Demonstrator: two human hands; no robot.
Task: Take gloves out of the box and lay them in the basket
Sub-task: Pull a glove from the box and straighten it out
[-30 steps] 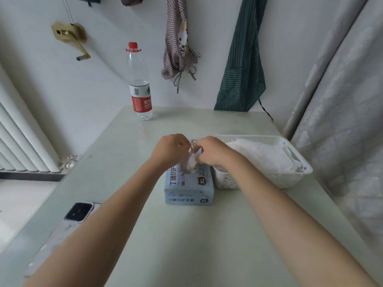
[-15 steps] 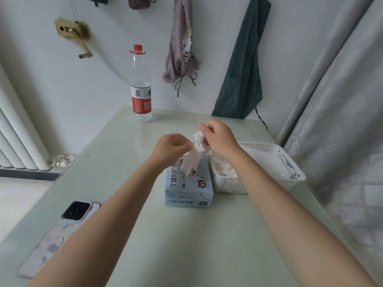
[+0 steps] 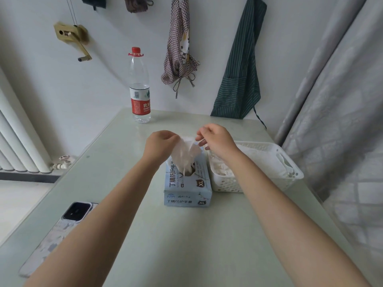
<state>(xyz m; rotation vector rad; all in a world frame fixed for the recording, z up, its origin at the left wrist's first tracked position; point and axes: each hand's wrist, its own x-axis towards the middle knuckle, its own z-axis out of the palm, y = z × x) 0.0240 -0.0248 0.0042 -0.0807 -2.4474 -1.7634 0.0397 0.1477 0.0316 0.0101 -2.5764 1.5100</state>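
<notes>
My left hand pinched the upper edge of a white glove that rose, stretched, from the slot in the top of the box; its lower end was still inside the box. My right hand hovered just beside the glove's top right corner, fingers loosely spread, the tips at or almost at the thin film; I could not tell whether they gripped it. The pale blue box, marked XL, stood at mid-worktop, touching the white basket to its right. The basket already held a heap of white gloves. A bottle with a red cap and label stood upright near the far edge of the worktop, well apart from the box. A phone lay face down near the left edge, partly under my left forearm. 2 aprons hung on the wall behind: a checked apron and a green apron.
</notes>
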